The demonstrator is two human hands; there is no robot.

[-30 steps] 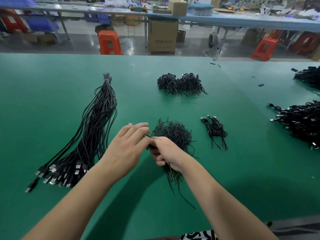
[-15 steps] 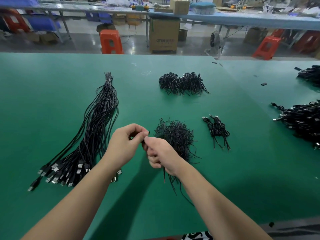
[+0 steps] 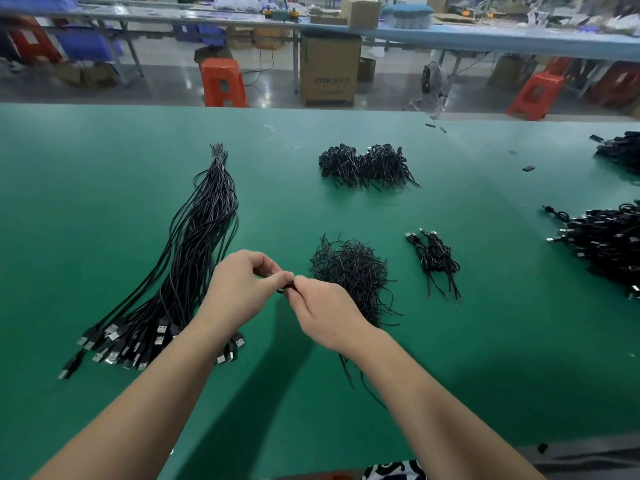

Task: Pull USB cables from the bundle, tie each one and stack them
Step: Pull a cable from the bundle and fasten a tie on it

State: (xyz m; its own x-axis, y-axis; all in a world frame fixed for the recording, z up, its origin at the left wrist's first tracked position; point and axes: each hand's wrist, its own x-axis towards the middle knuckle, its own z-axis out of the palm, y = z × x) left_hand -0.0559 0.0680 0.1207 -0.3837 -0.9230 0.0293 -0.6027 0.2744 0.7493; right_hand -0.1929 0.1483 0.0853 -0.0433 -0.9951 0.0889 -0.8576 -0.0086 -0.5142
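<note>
Near the table's middle, the left hand [image 3: 242, 289] and right hand [image 3: 323, 313] pinch a black tie [image 3: 286, 288]; twist it snugly, keeping both grips close.

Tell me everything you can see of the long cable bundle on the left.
The long cable bundle is a sheaf of thin black cables lying flat on the green table. Its far ends are gathered tight into a point; the near ends fan out, each with a black USB plug showing a silver tip. The left forearm crosses above its near right edge. Neither hand grips it.
</note>
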